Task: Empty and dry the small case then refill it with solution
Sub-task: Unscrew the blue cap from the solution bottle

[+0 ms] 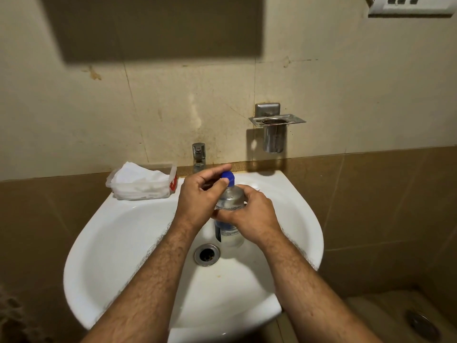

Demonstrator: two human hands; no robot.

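Covering bottle (228, 209) middle, both hands; small case possibly hidden.

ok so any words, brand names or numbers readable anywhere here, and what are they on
None can be read.
Clear plastic bottle with blue cap, held over the white ceramic sink: its label carries print, too small and blurred to read.
Clear plastic tissue box on the sink rim: a red patch on its end, no legible text.
White wall switch plate: no readable markings.
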